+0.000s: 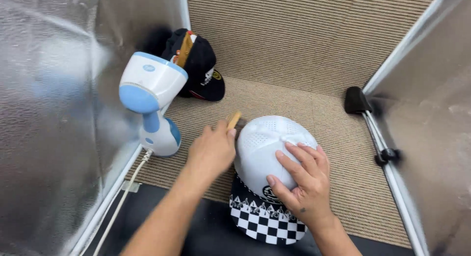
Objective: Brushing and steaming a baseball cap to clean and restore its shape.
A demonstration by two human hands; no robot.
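**Brush at the cap's left flank, palm on its right**

Cap [267,143] is the landmark here: a white, perforated crown, domed and stiff-looking, with rows of small vent holes and a seam running over the top. Its brim [265,221] points toward the person, so the long axis runs from the crown down to the near edge of the mat. The brim is flat and printed in black-and-white checks, with a row of small triangles where it meets the crown.

Both hands are on it, one per side. The right hand [301,180] lies spread over the cap's right front, fingers wide and flat on the mesh, thumb near a dark round badge low on the crown. The left hand [212,150] is closed around a wooden brush [233,119], whose pale handle end sticks up past the knuckles; the dark bristles seem to meet the crown's left side, though the contact itself is partly hidden by the fingers. The two hands are about equally close.

Left of the cap stands a steamer [152,106], smooth white and blue plastic, upright, with a white cord [122,197] trailing toward the person. Beyond the cap and to its left, against the wall, rests a black cap [198,64] with a tan strip across it. Under everything is a ribbed beige mat [304,50]. Crinkled silver panels [49,114] close in both sides, and a black clamp [355,100] grips the frame to the cap's right.
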